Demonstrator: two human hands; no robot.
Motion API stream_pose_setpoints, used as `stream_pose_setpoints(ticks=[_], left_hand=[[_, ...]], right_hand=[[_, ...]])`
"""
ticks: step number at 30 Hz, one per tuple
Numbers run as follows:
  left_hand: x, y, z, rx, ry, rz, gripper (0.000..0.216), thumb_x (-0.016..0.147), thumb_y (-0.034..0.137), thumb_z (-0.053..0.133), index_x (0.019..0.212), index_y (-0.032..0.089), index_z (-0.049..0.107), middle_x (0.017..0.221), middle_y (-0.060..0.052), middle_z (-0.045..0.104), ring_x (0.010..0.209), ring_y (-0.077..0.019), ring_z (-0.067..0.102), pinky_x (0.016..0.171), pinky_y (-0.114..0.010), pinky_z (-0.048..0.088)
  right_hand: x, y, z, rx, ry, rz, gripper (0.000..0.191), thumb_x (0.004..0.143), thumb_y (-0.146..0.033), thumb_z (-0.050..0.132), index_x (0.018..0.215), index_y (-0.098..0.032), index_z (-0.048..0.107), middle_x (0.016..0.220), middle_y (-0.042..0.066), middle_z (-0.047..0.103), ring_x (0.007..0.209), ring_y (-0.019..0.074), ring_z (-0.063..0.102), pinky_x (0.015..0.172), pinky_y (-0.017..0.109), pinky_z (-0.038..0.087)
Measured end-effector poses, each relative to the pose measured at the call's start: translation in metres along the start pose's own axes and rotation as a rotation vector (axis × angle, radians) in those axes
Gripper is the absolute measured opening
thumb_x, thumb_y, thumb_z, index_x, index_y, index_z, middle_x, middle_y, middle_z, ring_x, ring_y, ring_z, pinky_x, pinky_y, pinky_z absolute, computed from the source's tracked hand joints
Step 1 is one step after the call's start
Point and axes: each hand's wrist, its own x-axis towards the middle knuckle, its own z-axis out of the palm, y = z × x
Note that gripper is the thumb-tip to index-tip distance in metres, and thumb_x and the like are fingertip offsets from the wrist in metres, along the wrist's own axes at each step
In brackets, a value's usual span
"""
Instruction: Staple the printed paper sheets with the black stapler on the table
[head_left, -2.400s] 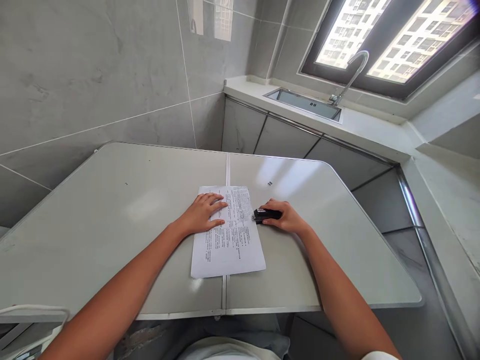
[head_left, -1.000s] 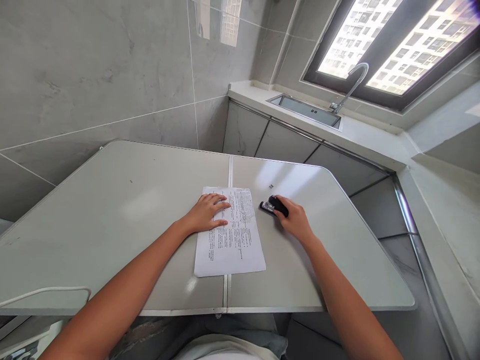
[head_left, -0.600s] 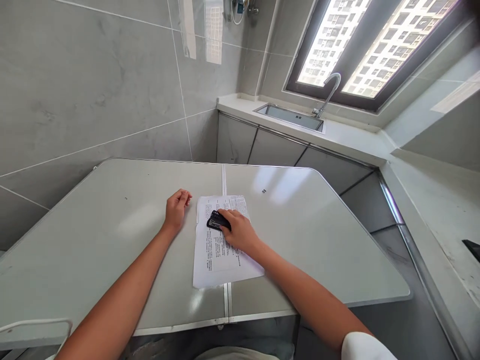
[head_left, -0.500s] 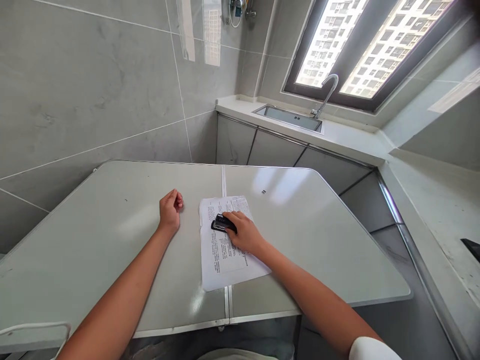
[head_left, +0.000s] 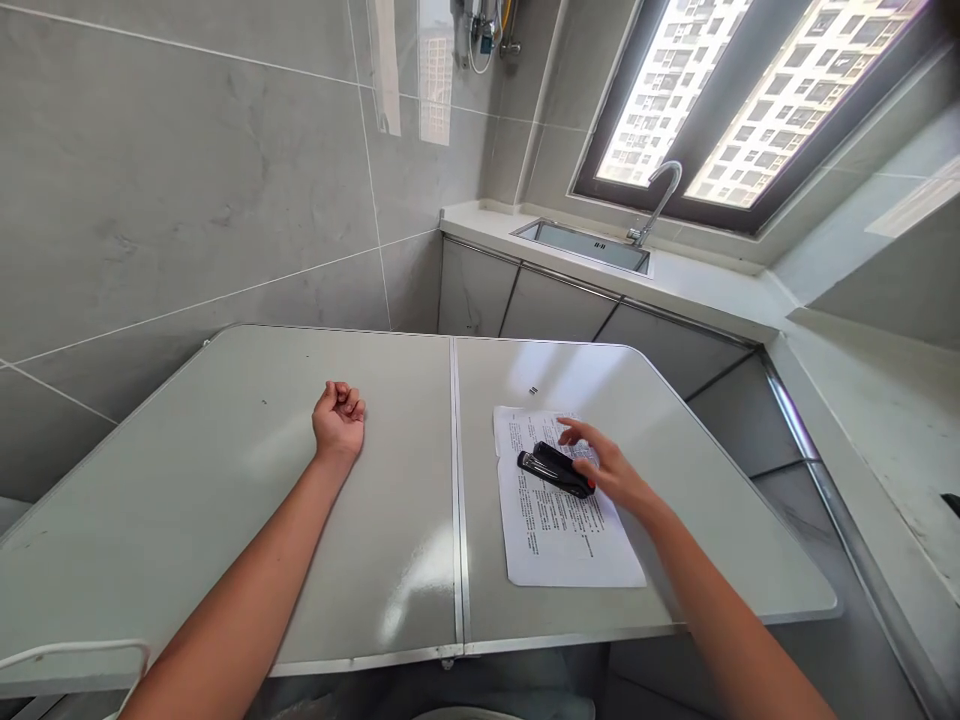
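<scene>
A black stapler [head_left: 556, 470] lies on a printed sheet of paper [head_left: 574, 560] on the right half of the folding table. My right hand [head_left: 609, 468] is over the stapler's right end, its fingers spread and lifted away from the body. The thumb is beside a small red spot on that end; whether it touches, I cannot tell. My left hand [head_left: 339, 418] rests on the table's left half, palm up, with the fingers curled loosely in and nothing in the palm. The stapler and my right hand hide part of the print.
The folding table [head_left: 390, 560] has a metal seam [head_left: 459, 480] down its middle. Small dark staple-like bits [head_left: 533, 390] lie beyond the paper. Behind are a counter with a sink [head_left: 585, 245], a faucet [head_left: 664, 195] and a window. A white rail [head_left: 75, 650] crosses the lower left.
The paper and stapler have moved right, off the table's seam. My right hand has let go of the stapler and spread its fingers. My left hand has rolled palm up.
</scene>
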Motion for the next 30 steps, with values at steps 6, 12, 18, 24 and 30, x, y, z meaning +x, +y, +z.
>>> stream_pose_setpoints(ticks=[6, 12, 18, 24, 30], left_hand=[[-0.001, 0.002, 0.0, -0.008, -0.013, -0.049, 0.02, 0.078, 0.013, 0.073, 0.088, 0.02, 0.058, 0.061, 0.007, 0.036, 0.045, -0.0054, 0.035, 0.042, -0.02, 0.026], [-0.003, 0.003, -0.001, -0.032, -0.028, -0.054, 0.024, 0.075, 0.009, 0.071, 0.088, 0.021, 0.055, 0.061, 0.007, 0.036, 0.046, -0.0057, 0.036, 0.043, -0.021, 0.026], [-0.004, 0.004, 0.0, -0.057, -0.023, -0.063, 0.024, 0.074, 0.008, 0.069, 0.086, 0.02, 0.054, 0.06, 0.008, 0.035, 0.045, -0.0055, 0.034, 0.042, -0.021, 0.025], [-0.003, 0.002, -0.002, -0.061, -0.036, -0.089, 0.023, 0.073, 0.008, 0.068, 0.085, 0.02, 0.053, 0.061, 0.008, 0.035, 0.045, -0.0055, 0.035, 0.043, -0.022, 0.025], [-0.004, 0.0, -0.001, -0.035, -0.034, -0.122, 0.024, 0.073, 0.009, 0.069, 0.086, 0.02, 0.053, 0.062, 0.008, 0.036, 0.044, -0.0051, 0.034, 0.042, -0.021, 0.024]], right_hand=[[0.04, 0.085, -0.026, -0.267, 0.378, 0.369, 0.038, 0.085, -0.055, 0.054, 0.069, -0.021, 0.058, 0.065, 0.005, 0.063, 0.063, 0.0194, 0.054, 0.067, 0.034, 0.041], [0.041, 0.113, -0.017, -0.366, 0.314, 0.376, 0.033, 0.084, -0.051, 0.05, 0.067, -0.023, 0.055, 0.062, 0.004, 0.061, 0.061, 0.0185, 0.051, 0.062, 0.031, 0.036], [0.033, 0.08, -0.018, -0.159, 0.397, 0.282, 0.044, 0.091, -0.059, 0.05, 0.078, -0.02, 0.067, 0.075, 0.009, 0.07, 0.075, 0.024, 0.063, 0.079, 0.038, 0.049], [0.003, 0.006, 0.009, 0.085, -0.239, -0.087, 0.058, 0.089, -0.055, 0.067, 0.14, -0.026, 0.062, 0.145, 0.012, 0.062, 0.14, 0.0353, 0.051, 0.117, 0.057, 0.041], [-0.005, -0.042, 0.029, 0.175, -0.457, -0.252, 0.047, 0.093, -0.04, 0.069, 0.139, -0.033, 0.064, 0.137, 0.006, 0.068, 0.142, 0.0308, 0.051, 0.126, 0.062, 0.025]])
